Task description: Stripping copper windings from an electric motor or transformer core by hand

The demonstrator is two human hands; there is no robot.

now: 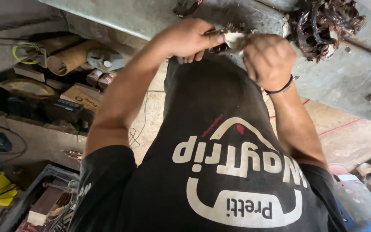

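Both grips are closing tight: my left hand (187, 39) and right hand (268, 58) are pinching one pale, half-hidden piece (233, 40); I'm counting one tangled wire bundle (323, 25) on the table (344, 79).

Head-worn view, looking steeply down the torso, close on workbench (340, 81)

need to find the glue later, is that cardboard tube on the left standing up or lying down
Lying down: the cardboard tube rests on its side among the clutter, its round open end facing the camera.
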